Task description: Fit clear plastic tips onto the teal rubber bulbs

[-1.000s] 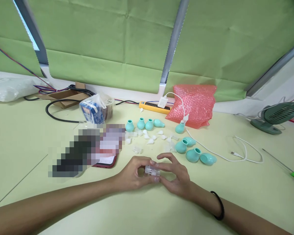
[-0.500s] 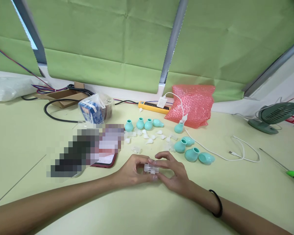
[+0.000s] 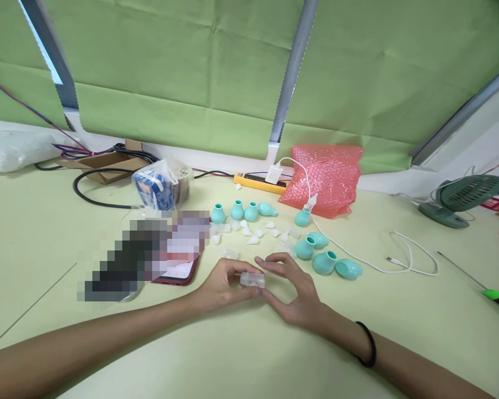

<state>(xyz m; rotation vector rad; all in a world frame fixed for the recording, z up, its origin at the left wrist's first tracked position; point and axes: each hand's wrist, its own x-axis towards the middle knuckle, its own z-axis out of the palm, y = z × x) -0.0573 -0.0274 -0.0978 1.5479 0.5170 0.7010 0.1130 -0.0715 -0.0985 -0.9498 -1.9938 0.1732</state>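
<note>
Between the thumb and fingers of my left hand [image 3: 218, 285] lies a small clear plastic cylinder [image 3: 253, 279], held sideways above the table. My right hand [image 3: 296, 291] is just right of it, fingers curved and spread apart from the thumb. The right thumb tip is close to the left thumb; whether it touches the cylinder I cannot tell. Beyond my hands lie several small white pointed tips [image 3: 253, 240] and another clear plastic piece [image 3: 231, 254]. Several teal rubber bulbs [image 3: 324, 262] stand or lie around them. One teal bulb [image 3: 303, 218] has a translucent nozzle on top.
Left of my hands is a phone [image 3: 183, 271], partly blurred out. Behind are a wrapped blue package [image 3: 154, 187], a yellow power strip [image 3: 258, 183] and a pink bubble-wrap bag [image 3: 324, 183]. A white cable [image 3: 370, 263], screwdriver [image 3: 493, 295] and green fan [image 3: 469, 191] are to the right.
My right fingers have come away from the clear cylinder and opened wider. The cylinder has shifted slightly left and stays in my left hand.
</note>
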